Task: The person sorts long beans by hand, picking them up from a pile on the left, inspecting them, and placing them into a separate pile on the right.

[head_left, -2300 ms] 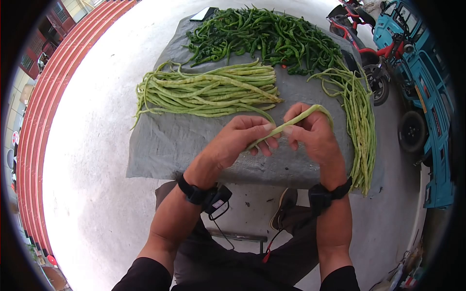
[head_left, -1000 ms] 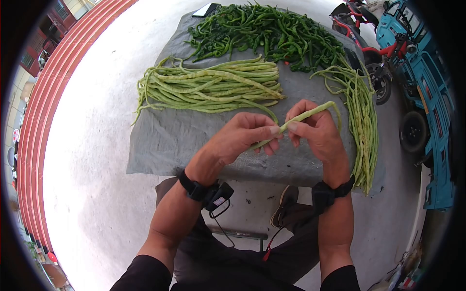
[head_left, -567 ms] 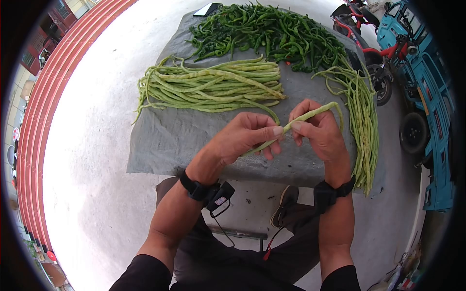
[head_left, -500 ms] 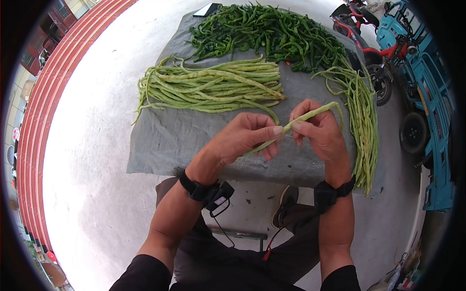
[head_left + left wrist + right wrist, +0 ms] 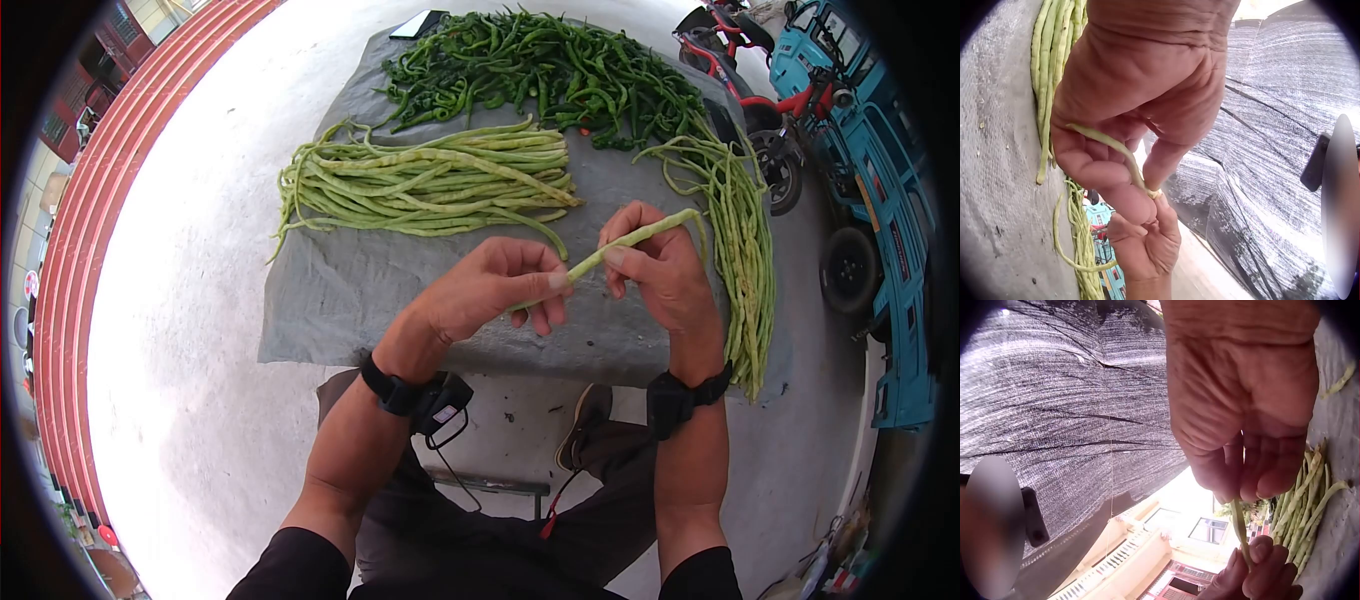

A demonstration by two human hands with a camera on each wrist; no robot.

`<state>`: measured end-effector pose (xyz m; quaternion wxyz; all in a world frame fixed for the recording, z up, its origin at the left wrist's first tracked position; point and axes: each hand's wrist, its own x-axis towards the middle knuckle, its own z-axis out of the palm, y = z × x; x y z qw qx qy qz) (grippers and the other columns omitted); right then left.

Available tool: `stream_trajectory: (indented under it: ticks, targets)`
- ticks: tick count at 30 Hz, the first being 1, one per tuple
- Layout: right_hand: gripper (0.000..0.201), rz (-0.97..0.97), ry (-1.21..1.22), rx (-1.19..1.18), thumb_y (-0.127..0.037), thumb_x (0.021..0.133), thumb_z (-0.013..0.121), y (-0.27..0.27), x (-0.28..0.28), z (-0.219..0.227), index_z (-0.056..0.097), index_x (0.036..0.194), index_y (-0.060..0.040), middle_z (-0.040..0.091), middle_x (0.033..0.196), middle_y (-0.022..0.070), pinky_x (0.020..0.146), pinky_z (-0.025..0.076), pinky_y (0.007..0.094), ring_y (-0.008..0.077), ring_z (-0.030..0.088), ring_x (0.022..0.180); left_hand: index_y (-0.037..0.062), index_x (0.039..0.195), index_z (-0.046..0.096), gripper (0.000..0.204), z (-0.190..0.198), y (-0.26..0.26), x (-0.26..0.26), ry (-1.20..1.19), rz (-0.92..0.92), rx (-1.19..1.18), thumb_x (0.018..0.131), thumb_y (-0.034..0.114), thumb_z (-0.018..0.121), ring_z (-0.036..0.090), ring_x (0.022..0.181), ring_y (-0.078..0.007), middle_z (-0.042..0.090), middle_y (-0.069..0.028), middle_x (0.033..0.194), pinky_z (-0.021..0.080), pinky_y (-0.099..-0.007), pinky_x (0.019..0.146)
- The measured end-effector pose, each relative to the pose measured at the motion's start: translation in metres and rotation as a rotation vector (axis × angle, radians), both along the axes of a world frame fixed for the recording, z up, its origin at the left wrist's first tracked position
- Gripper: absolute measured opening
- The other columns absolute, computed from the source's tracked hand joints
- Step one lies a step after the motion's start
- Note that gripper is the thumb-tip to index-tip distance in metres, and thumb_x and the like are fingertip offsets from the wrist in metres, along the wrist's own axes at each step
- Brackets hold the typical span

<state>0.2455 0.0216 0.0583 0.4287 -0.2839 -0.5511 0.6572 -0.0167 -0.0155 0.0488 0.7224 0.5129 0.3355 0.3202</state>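
One long yard-long bean (image 5: 592,262) is stretched between both hands, slanting up to the right over the cloth-covered table. My left hand (image 5: 490,290) pinches it between thumb and fingers, and a thin end curves across the palm in the left wrist view. My right hand (image 5: 665,280) pinches the same bean further along; its other end bends over the forefinger and droops behind the hand. A short stretch of the bean (image 5: 1240,526) shows between the fingertips in the right wrist view. Just beyond the left hand lies a neat bundle of beans (image 5: 430,185).
Another bean pile (image 5: 742,270) hangs along the table's right edge. Green chili peppers (image 5: 560,75) cover the far side of the grey cloth (image 5: 330,300). A dark flat device (image 5: 420,25) lies at the far left corner. A blue three-wheeler (image 5: 890,230) stands at the right.
Both hands keep their pinch on the bean. The left hand has shifted slightly left and down, widening the gap between the thumbs and baring more bean between them.
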Motion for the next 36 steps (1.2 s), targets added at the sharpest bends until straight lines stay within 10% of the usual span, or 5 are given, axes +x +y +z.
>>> stream_trajectory:
  ticks: [29, 36]
  targets:
    - [0.012, -0.033, -0.019, 0.018, -0.005, 0.097, 0.072, 0.000, 0.013, 0.008, 0.061, 0.101, -0.0031, 0.064, 0.100, 0.0099, 0.062, 0.052, 0.0262, 0.0099, 0.062, 0.070, 0.0045, 0.102, 0.077, 0.026, -0.001, 0.003, -0.005, 0.017, -0.002, 0.004, 0.108, 0.030, 0.074, 0.070, 0.065, -0.0079, 0.076, -0.0032, 0.079, 0.054, -0.0218, 0.059]
    - [0.014, -0.033, -0.072, 0.026, -0.006, 0.096, 0.075, -0.002, 0.011, 0.011, 0.063, 0.103, -0.0033, 0.066, 0.101, 0.0081, 0.062, 0.053, 0.0265, 0.0099, 0.063, 0.072, 0.0023, 0.113, 0.073, 0.027, 0.007, -0.002, 0.002, 0.104, 0.061, 0.103, 0.109, 0.029, 0.073, 0.074, 0.086, -0.0106, 0.078, -0.0059, 0.095, 0.058, -0.0262, 0.078]
